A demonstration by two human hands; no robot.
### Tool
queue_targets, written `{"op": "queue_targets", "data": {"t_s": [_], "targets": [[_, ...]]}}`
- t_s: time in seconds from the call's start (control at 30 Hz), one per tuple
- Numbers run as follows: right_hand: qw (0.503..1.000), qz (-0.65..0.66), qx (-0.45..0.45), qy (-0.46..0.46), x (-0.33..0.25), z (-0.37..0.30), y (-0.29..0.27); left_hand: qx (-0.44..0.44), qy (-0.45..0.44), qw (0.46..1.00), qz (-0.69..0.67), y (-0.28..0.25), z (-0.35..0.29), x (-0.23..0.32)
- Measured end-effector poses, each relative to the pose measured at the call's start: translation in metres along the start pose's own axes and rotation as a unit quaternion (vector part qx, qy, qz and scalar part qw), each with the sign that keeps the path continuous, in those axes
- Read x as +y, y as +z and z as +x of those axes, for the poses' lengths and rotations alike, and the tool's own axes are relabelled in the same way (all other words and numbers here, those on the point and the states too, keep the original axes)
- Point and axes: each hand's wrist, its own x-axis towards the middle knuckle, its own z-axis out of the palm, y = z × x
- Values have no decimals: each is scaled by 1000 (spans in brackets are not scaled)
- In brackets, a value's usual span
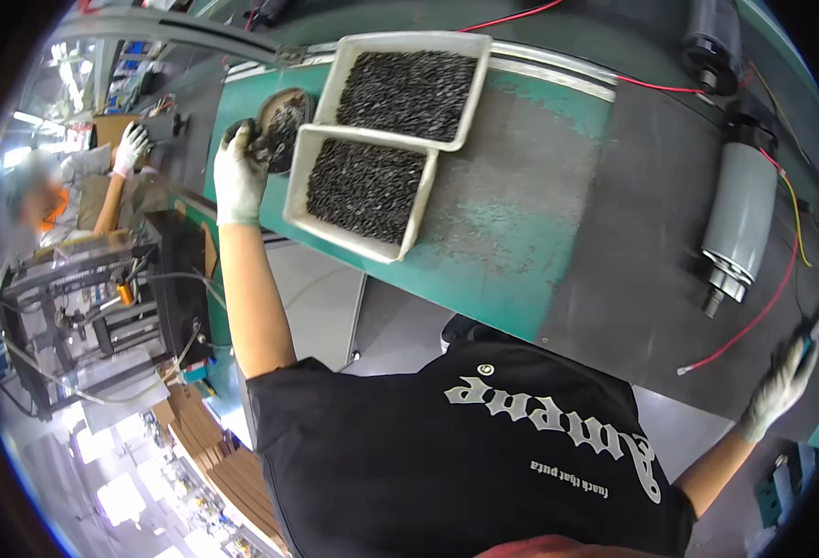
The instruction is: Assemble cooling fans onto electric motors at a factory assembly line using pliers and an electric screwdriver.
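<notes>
My left hand (241, 181), in a white glove with blackened fingertips, is raised beside a small oval bowl (265, 109) of dark bits. Its fingers are curled together at the bowl's near edge; whatever they hold is too dark to make out. Right of the bowl are two white plastic bins, a far bin (475, 93) and a near bin (417, 219), both filled with small black pieces. Far off to the right, my gloved right hand (779, 389) is closed around a small tool (811, 337) with a blue-teal part and a dark tip. Its exact kind does not show.
A grey cylindrical motor (740, 214) with red and yellow wires lies on the dark right part of the bench. Another cylinder (712, 42) lies beyond it. A metal rail (553, 73) runs behind the bins. At left, a co-worker's gloved hand (131, 149) shows beyond a black machine frame (102, 316).
</notes>
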Motion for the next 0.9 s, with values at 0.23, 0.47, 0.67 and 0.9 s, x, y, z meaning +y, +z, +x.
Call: {"op": "queue_targets", "data": {"t_s": [0.23,0.47,0.67,0.9], "targets": [[926,-50,-204,-312,-106,-33,79,-211,-92,919,-320,210,-157,19],[809,-192,-108,-545,-161,-13,79,-376,-205,817,-385,360,-225,8],[780,-266,-98,-558,-166,0,66,-377,-175,812,-409,379,-234,5],[779,-256,-107,-563,-170,6,65,-343,-168,835,-396,377,-235,4]]}}
